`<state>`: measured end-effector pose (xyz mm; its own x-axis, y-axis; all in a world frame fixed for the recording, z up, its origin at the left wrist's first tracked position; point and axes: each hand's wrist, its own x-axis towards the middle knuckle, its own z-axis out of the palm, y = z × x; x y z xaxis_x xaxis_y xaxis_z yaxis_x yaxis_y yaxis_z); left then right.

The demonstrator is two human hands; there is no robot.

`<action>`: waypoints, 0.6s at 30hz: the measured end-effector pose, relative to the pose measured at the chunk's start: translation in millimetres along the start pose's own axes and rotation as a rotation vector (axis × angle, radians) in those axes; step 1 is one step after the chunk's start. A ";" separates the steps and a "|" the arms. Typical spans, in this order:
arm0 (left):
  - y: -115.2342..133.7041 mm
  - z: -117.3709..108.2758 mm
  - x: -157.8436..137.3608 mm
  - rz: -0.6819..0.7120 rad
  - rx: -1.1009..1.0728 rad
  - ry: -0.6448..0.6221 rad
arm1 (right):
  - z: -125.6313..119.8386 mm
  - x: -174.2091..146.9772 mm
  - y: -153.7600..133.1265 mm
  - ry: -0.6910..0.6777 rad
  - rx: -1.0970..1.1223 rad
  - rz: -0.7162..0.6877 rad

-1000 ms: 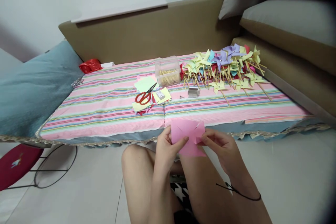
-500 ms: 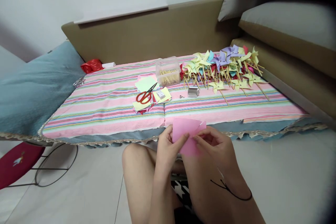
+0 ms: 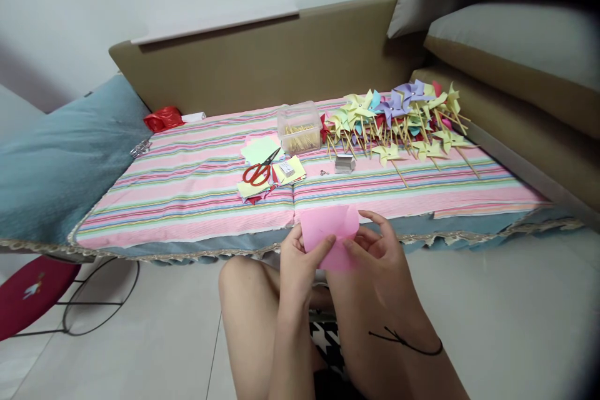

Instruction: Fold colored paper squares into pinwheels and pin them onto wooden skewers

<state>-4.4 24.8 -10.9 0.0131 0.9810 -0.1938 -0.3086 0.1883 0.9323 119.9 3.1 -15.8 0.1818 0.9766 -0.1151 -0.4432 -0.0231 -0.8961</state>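
Above my knees, a pink paper square [image 3: 330, 225] is held up between both hands. My left hand [image 3: 300, 256] pinches its left side, thumb laid across the front. On the right, my right hand [image 3: 375, 247] grips the paper with its thumb on the front and a forefinger raised off the edge. The paper's upper right corner looks bent; the fingers behind the sheet are hidden. Beyond it on the striped cloth lie orange-handled scissors [image 3: 257, 173] on cut paper pieces [image 3: 253, 190], and a small open grey box [image 3: 345, 164].
Pale green paper sheets [image 3: 260, 149] lie beside a clear plastic tub [image 3: 300, 115] of thin sticks. Many paper pinwheels [image 3: 398, 106] on sticks are heaped at the right. A red plastic bag [image 3: 164, 119] sits far left, and a red stool [image 3: 35, 294] stands on the floor.
The pink paper has shifted slightly left and up. My right hand's fingers have loosened from a pinch near the slit, with the forefinger now raised and the thumb still on the sheet.
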 end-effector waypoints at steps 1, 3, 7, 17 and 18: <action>-0.1 -0.3 0.1 -0.003 0.000 -0.004 | 0.2 0.0 0.6 0.015 -0.005 -0.009; -0.2 -0.8 0.3 -0.012 -0.003 -0.014 | -0.9 0.2 2.4 0.037 -0.018 -0.027; -0.7 -0.9 0.9 -0.027 0.000 -0.033 | -5.5 1.5 5.8 0.050 -0.043 -0.046; 0.4 1.0 1.3 -0.058 0.010 -0.034 | -2.7 2.5 2.1 0.026 -0.031 0.000; 1.1 1.1 1.3 -0.063 0.006 -0.041 | -3.4 2.9 2.5 0.023 -0.033 0.003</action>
<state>-3.7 26.3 -9.8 0.0712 0.9682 -0.2397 -0.2999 0.2499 0.9206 122.3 5.2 -19.8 0.2011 0.9712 -0.1278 -0.4148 -0.0338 -0.9093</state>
